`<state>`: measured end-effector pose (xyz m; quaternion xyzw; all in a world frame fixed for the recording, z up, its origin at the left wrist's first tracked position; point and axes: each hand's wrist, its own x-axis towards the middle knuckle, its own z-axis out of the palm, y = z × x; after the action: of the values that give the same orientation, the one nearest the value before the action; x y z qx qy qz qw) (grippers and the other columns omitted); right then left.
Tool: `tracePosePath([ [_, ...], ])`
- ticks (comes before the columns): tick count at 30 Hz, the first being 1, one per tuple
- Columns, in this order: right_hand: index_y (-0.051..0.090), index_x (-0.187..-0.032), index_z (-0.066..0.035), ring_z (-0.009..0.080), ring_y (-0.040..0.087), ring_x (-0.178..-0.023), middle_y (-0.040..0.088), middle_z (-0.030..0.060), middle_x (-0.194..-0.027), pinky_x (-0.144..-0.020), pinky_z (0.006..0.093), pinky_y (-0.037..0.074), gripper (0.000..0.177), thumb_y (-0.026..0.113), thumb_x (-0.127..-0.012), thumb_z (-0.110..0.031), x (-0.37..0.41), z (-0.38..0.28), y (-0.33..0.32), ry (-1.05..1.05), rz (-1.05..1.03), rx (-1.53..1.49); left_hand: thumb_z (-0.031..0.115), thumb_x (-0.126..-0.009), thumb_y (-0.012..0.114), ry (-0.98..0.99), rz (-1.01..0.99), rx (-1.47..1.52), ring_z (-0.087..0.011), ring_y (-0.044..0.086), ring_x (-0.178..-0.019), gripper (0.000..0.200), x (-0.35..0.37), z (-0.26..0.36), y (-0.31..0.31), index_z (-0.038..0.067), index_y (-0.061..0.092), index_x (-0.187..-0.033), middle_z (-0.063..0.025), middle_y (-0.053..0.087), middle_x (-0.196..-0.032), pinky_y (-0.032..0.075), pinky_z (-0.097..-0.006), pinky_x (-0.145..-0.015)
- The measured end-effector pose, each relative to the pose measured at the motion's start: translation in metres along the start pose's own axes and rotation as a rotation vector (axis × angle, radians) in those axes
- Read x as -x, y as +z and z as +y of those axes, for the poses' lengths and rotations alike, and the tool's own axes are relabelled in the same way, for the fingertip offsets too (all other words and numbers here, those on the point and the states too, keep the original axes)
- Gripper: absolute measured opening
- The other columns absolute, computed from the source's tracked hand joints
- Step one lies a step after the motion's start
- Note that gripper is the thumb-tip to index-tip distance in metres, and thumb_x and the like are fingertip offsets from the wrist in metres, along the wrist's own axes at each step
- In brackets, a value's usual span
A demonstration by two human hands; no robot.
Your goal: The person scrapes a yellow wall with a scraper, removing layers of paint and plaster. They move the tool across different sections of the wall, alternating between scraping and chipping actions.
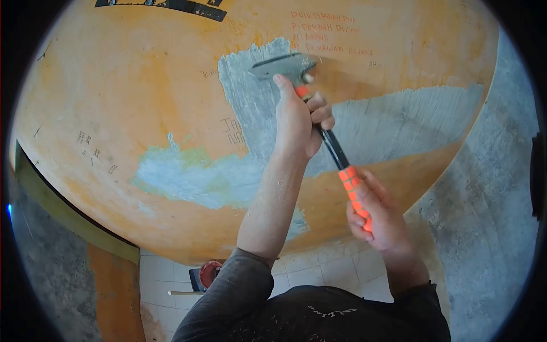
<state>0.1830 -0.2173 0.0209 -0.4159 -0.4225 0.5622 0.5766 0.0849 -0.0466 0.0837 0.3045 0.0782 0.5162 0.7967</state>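
Scraper [333,145]: long-handled, held against an orange-painted wall [114,102], running on a slant from upper left to lower right at the middle of the view.

Left hand [296,117]: arm raised and stretched upward from a dark sleeve, wrist straight. The fingers are wrapped round the upper shaft just below the blade, with the thumb laid up toward the head. Closed firmly on the tool.

Right hand [379,219]: lower and to the right, well apart from the left. The arm is bent and the fist is closed round the bottom of the grip [350,182].

Appearance of the tool: wide, flat grey metal blade [279,65], set crosswise and lying on the wall surface. The middle shaft is black, with an orange collar under the head. The lower grip is orange with dark ribbing.

Surroundings, left to right:
- Pale blue-green patch [188,176] in the paint, left of the raised forearm.
- Bare grey strip [250,108] directly under the blade, where the orange coat is gone.
- Red handwriting [325,31] above the blade.
- Wider grey band [410,117] to the right.
- White floor tiles [330,273] below, with a red object [209,271] lying on them.
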Motion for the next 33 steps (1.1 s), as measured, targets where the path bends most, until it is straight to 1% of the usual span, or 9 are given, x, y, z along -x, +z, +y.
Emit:
tracePosePath([
  [5, 0.04, -0.137, -0.011, 0.0057, 0.032, -0.041, 0.042, 0.0015, -0.061, -0.038, 0.0207, 0.028, 0.043, 0.046, -0.103, -0.036, -0.001, -0.001, 0.0, -0.001, -0.021, -0.036, 0.063, -0.099, 0.028, 0.066, -0.022, -0.113, -0.0053, 0.025, -0.046, 0.053, -0.004, 0.003, 0.006, 0.014, 0.046, -0.101, 0.0074, 0.027, -0.061, 0.024, -0.023, -0.042],
  [7, 0.04, -0.137, -0.011, 0.0058, 0.031, -0.04, 0.042, 0.0018, -0.061, -0.037, 0.0206, 0.028, 0.042, 0.045, -0.103, -0.035, 0.0, -0.021, 0.003, 0.002, -0.089, -0.045, 0.064, -0.099, 0.028, 0.058, -0.016, -0.079, -0.0055, 0.025, -0.046, 0.054, -0.005, 0.008, 0.012, 0.014, 0.046, -0.101, 0.0073, 0.028, -0.061, 0.024, -0.0229, -0.042],
  [14, 0.04, -0.137, -0.011, 0.0056, 0.03, -0.038, 0.042, 0.0011, -0.061, -0.035, 0.0211, 0.027, 0.04, 0.043, -0.104, -0.034, 0.009, -0.006, 0.002, 0.062, -0.081, -0.139, 0.063, -0.099, 0.026, 0.009, 0.032, -0.117, -0.0053, 0.027, -0.047, 0.055, 0.003, -0.002, 0.004, 0.012, 0.045, -0.102, 0.0063, 0.029, -0.062, 0.026, -0.0229, -0.043],
  [16, 0.04, -0.136, -0.01, 0.0057, 0.03, -0.038, 0.042, 0.0004, -0.061, -0.035, 0.0216, 0.027, 0.039, 0.043, -0.104, -0.033, 0.014, -0.017, 0.007, 0.046, -0.083, -0.092, 0.063, -0.099, 0.026, 0.037, 0.025, -0.1, -0.0052, 0.026, -0.047, 0.054, 0.001, -0.002, 0.005, 0.013, 0.046, -0.103, 0.0063, 0.028, -0.061, 0.025, -0.023, -0.043],
  [18, 0.04, -0.136, -0.009, 0.0056, 0.03, -0.038, 0.041, 0.0003, -0.06, -0.035, 0.0216, 0.027, 0.039, 0.043, -0.104, -0.031, 0.011, 0.008, 0.005, 0.017, -0.012, 0.005, 0.063, -0.099, 0.025, -0.008, 0.108, -0.077, -0.0053, 0.026, -0.047, 0.054, 0.006, -0.009, -0.005, 0.014, 0.047, -0.103, 0.007, 0.028, -0.061, 0.024, -0.0229, -0.043],
  [20, 0.04, -0.137, -0.009, 0.0056, 0.031, -0.037, 0.041, 0.0003, -0.06, -0.035, 0.0217, 0.026, 0.04, 0.044, -0.104, -0.031, 0.009, 0.021, 0.0, -0.006, -0.03, -0.084, 0.063, -0.1, 0.024, 0.018, -0.008, -0.086, -0.0055, 0.026, -0.046, 0.056, 0.006, -0.015, -0.017, 0.011, 0.046, -0.102, 0.0072, 0.027, -0.06, 0.024, -0.023, -0.043],
  [25, 0.04, -0.137, -0.009, 0.0055, 0.032, -0.037, 0.041, -0.0003, -0.06, -0.035, 0.0217, 0.026, 0.041, 0.044, -0.104, -0.032, -0.007, -0.001, 0.001, -0.064, -0.072, -0.018, 0.062, -0.1, 0.024, 0.141, 0.008, -0.162, -0.0063, 0.026, -0.046, 0.055, -0.01, 0.003, 0.013, 0.011, 0.045, -0.099, 0.007, 0.026, -0.059, 0.025, -0.0237, -0.043],
  [29, 0.039, -0.137, -0.011, 0.0055, 0.032, -0.037, 0.041, -0.0002, -0.06, -0.035, 0.0216, 0.026, 0.042, 0.045, -0.103, -0.034, 0.008, 0.008, 0.001, -0.01, -0.084, -0.088, 0.062, -0.1, 0.024, 0.022, 0.031, -0.122, -0.0075, 0.027, -0.046, 0.057, 0.003, -0.011, -0.008, 0.009, 0.045, -0.099, 0.0049, 0.029, -0.061, 0.026, -0.0251, -0.042],
  [33, 0.039, -0.138, -0.01, 0.0053, 0.031, -0.038, 0.042, 0.0003, -0.062, -0.035, 0.021, 0.026, 0.042, 0.045, -0.103, -0.034, 0.0, -0.01, 0.005, -0.024, -0.075, -0.088, 0.062, -0.1, 0.025, 0.126, 0.028, -0.191, -0.0075, 0.027, -0.047, 0.057, -0.011, 0.005, 0.017, 0.01, 0.046, -0.101, 0.0044, 0.029, -0.061, 0.027, -0.0249, -0.042],
])
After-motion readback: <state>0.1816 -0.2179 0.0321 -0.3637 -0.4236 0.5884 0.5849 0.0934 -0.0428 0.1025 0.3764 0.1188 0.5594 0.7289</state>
